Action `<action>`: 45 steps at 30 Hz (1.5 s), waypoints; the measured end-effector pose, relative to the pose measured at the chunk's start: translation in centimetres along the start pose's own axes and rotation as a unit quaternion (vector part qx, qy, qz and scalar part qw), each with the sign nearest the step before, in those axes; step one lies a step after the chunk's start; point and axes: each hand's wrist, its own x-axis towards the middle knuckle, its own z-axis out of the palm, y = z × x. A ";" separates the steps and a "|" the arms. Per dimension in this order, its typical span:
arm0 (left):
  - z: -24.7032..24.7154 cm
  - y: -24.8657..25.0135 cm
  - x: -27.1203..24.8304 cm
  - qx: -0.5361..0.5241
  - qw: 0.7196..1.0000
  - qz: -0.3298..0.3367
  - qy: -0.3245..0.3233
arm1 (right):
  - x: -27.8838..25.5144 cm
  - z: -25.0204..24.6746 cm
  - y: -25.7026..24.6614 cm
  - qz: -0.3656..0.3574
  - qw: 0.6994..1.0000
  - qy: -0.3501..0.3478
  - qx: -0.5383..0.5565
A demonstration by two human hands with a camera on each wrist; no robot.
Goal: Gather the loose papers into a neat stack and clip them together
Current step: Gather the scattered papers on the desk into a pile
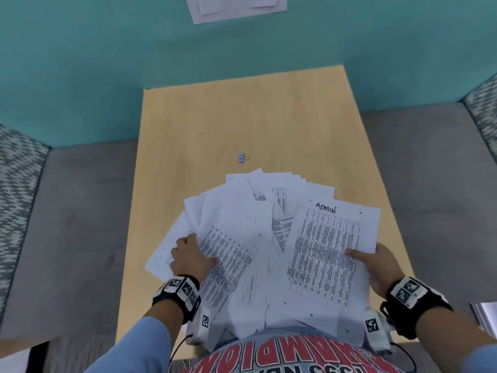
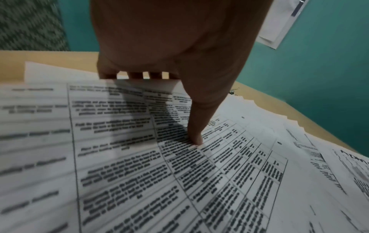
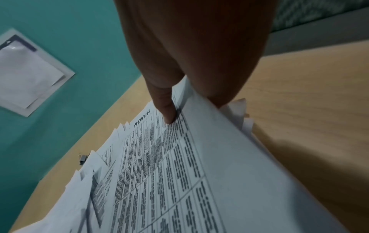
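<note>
Several printed papers [image 1: 263,238] lie fanned out in a loose pile on the near half of the wooden table [image 1: 242,117]. My left hand [image 1: 192,255] grips the pile's left side, thumb on top [image 2: 196,140] and fingers [image 2: 135,75] curled under the sheets. My right hand [image 1: 376,262] pinches the right side, its thumb [image 3: 169,116] pressing the sheet marked "Admin" [image 1: 326,246], the other fingers hidden beneath. A small binder clip [image 1: 243,158] lies on the table just beyond the papers; it also shows as the clip [image 3: 82,159] in the right wrist view.
A teal wall [image 1: 107,63] stands behind the table with a white sheet holder [image 1: 236,6] mounted on it. Grey upholstered seats [image 1: 67,224] flank the table on both sides. More papers [image 1: 486,316] show at the right edge.
</note>
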 end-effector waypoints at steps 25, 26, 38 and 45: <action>-2.0 2.9 1.6 0.270 0.901 0.330 -0.074 | 0.5 -0.8 2.1 -0.032 0.994 0.000 -0.105; -2.2 3.3 1.5 0.280 0.896 0.336 -0.077 | 0.4 -0.9 1.8 -0.029 0.994 -0.004 -0.103; -2.0 4.5 0.8 0.278 0.867 0.409 -0.059 | -0.3 -1.2 1.3 0.025 0.998 -0.039 -0.033; -4.3 3.7 1.0 0.133 0.925 0.294 -0.202 | -0.8 -0.5 0.2 -0.062 0.992 0.035 -0.100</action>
